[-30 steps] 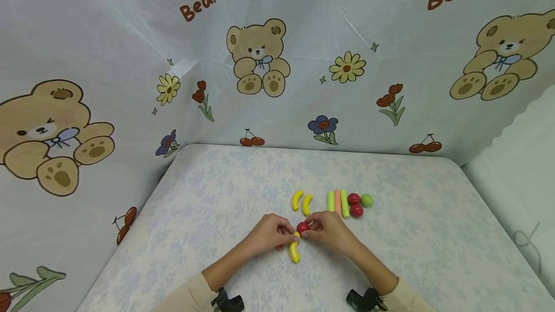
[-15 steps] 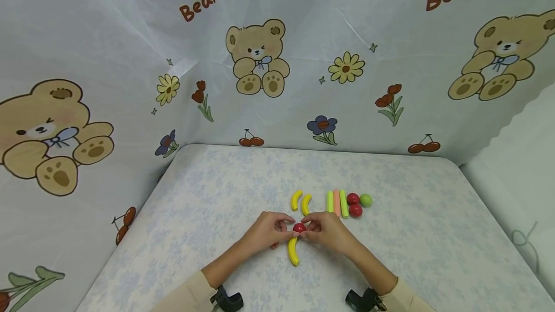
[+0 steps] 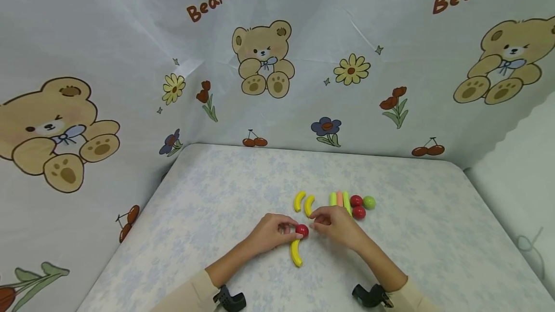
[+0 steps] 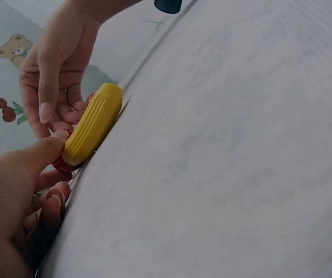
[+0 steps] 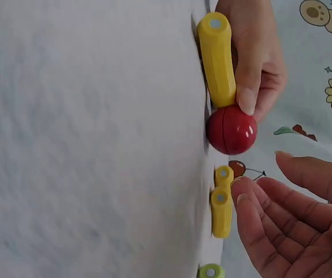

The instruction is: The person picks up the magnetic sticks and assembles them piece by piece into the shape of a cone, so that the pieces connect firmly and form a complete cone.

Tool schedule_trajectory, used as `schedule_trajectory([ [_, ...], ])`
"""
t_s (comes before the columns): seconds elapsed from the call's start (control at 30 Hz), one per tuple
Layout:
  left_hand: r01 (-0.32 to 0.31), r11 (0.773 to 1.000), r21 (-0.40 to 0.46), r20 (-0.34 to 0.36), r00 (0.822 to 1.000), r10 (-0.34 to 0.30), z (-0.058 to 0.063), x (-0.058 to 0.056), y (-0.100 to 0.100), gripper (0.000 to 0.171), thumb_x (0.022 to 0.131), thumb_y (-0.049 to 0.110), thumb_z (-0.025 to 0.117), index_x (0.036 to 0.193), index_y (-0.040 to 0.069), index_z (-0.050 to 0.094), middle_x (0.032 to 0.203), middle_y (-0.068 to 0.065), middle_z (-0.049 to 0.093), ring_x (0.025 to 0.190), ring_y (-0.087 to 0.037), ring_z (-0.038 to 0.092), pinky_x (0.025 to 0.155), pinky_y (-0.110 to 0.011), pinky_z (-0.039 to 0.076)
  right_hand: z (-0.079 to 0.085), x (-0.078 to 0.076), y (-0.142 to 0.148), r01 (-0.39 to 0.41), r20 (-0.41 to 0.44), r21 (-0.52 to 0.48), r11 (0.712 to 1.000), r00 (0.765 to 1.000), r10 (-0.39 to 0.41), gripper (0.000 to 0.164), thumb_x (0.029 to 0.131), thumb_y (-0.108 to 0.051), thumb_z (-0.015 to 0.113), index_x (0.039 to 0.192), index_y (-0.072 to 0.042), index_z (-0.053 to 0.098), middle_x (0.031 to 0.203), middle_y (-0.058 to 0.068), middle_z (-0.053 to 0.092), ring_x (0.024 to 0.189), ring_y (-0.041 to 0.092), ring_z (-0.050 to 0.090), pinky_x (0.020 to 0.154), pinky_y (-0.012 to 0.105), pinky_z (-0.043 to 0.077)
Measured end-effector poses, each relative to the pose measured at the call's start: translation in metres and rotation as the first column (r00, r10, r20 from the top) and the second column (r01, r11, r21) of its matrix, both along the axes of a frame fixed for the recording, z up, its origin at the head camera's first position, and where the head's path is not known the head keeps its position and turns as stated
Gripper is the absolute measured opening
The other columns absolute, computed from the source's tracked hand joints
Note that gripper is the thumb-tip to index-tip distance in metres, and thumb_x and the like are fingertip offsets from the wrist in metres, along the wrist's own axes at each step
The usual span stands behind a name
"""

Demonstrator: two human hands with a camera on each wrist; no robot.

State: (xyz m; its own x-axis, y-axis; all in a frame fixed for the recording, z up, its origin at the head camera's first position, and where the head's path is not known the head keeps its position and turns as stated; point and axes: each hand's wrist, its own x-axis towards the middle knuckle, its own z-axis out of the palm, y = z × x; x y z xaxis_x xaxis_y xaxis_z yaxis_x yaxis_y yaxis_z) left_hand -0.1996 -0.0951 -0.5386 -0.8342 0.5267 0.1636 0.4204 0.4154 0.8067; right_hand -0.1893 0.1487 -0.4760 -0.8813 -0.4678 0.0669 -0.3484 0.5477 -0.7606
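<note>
A glossy red ball (image 3: 302, 230) sits against the far end of a curved yellow rod (image 3: 296, 253) on the table. My left hand (image 3: 270, 232) holds the ball from the left, its thumb (image 5: 247, 99) where ball and rod meet. Just right of the ball, touching nothing, is my right hand (image 3: 337, 225), its fingers loosely bent in the right wrist view. From the left wrist, the yellow rod (image 4: 95, 123) covers most of the ball. Beyond the hands lie two more curved yellow rods (image 3: 299, 201), with grey discs on the ends that show.
Right of these rods stand two lime-green straight rods (image 3: 346, 201) with an orange one (image 3: 340, 199) between them. Two red balls (image 3: 356, 201) and a green ball (image 3: 369, 202) lie beside them. A bear-print curtain (image 3: 264, 110) hangs behind the table (image 3: 234, 172).
The red ball has come round onto the tip of the yellow rod. My right hand has let go of it and drawn off to the right, while my left hand stays on it.
</note>
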Motion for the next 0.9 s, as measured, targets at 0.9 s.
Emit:
schedule_trajectory([
  [0.9, 0.002, 1.000, 0.021, 0.031, 1.000, -0.003, -0.001, -0.002, -0.002, 0.027, 0.088, 0.039, 0.081, 0.104, 0.017, 0.079, 0.071, 0.013, 0.063, 0.053, -0.003, 0.051, 0.047, -0.020, 0.044, 0.008, -0.060, -0.002, -0.105, -0.261, 0.443, 0.890, 0.935, 0.240, 0.029, 0.083, -0.004, 0.083, 0.111, -0.008, 0.078, 0.121, 0.008, 0.067, 0.114, 0.028, 0.062, 0.096, 0.045, 0.055],
])
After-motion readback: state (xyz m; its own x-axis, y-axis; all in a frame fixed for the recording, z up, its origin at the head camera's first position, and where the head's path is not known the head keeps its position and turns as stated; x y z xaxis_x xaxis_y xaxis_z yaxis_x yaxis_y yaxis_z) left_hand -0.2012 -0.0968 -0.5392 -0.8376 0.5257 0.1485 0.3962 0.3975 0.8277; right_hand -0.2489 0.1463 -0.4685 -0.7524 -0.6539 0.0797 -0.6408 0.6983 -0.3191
